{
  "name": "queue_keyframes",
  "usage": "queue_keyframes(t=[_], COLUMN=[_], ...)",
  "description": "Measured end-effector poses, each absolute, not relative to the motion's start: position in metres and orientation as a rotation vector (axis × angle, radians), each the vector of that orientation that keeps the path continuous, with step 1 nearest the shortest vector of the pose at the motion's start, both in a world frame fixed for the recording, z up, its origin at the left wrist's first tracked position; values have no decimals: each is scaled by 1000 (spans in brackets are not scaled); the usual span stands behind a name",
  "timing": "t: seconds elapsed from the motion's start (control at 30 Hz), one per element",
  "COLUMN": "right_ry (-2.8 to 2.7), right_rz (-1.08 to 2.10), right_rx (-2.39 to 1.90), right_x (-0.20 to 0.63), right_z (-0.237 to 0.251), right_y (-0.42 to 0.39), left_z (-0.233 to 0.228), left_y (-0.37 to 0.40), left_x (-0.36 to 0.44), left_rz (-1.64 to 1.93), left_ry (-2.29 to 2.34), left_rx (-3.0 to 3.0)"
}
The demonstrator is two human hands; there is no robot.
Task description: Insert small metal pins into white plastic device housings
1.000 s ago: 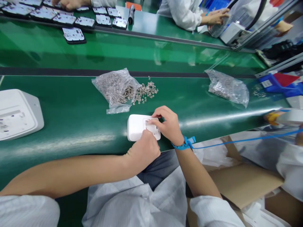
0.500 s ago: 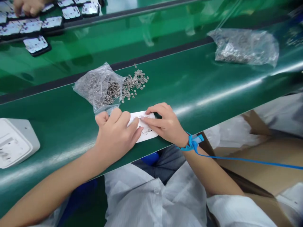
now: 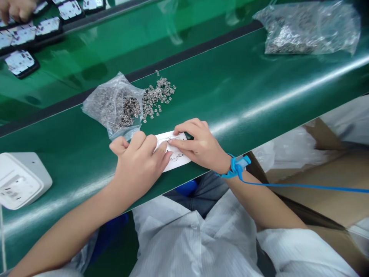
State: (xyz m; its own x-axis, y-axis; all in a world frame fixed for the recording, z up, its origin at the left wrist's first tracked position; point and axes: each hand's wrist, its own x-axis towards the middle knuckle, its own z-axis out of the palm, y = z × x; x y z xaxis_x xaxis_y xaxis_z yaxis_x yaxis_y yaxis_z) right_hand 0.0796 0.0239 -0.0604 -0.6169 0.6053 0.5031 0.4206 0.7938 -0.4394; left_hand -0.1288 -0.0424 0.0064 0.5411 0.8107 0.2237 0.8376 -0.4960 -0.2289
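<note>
- Green bench (image 3: 225, 84): we are working on the near side of the opened bag (image 3: 102, 104).
- Left hand (image 3: 141, 161), front-right of the bag: fingers bending narrowly; we cannot tell if they are pinching anything.
- Right hand (image 3: 201, 146), farther right of the bag: holding the white casing (image 3: 178, 161).
- Casing, front-right of the bag: we are probably pressing its face; the next move is calling for steadiness.
- Metal pieces (image 3: 160, 92): lying right of the bag.

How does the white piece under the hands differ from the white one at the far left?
The middle piece is under the left hand and right hand; no hand is on the left-side piece. The middle piece's face is partly covered; the left-side piece shows more face and a deep side wall. Both are white, with dark spots, on the green surface.
</note>
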Motion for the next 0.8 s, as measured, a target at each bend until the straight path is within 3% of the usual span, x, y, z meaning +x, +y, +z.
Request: queue_keyframes(t=[0.57, 0.8], right_ry=[-2361, -2353], right_rz=[254, 364], right_rx=[-728, -716], right_x=[79, 77], right_z=[-59, -62], right_y=[21, 23], left_z=[13, 16], left_y=[-48, -52], left_x=[-120, -117], left_rz=[7, 86], left_ry=[-1318, -1293], left_rx=[-2438, -2397])
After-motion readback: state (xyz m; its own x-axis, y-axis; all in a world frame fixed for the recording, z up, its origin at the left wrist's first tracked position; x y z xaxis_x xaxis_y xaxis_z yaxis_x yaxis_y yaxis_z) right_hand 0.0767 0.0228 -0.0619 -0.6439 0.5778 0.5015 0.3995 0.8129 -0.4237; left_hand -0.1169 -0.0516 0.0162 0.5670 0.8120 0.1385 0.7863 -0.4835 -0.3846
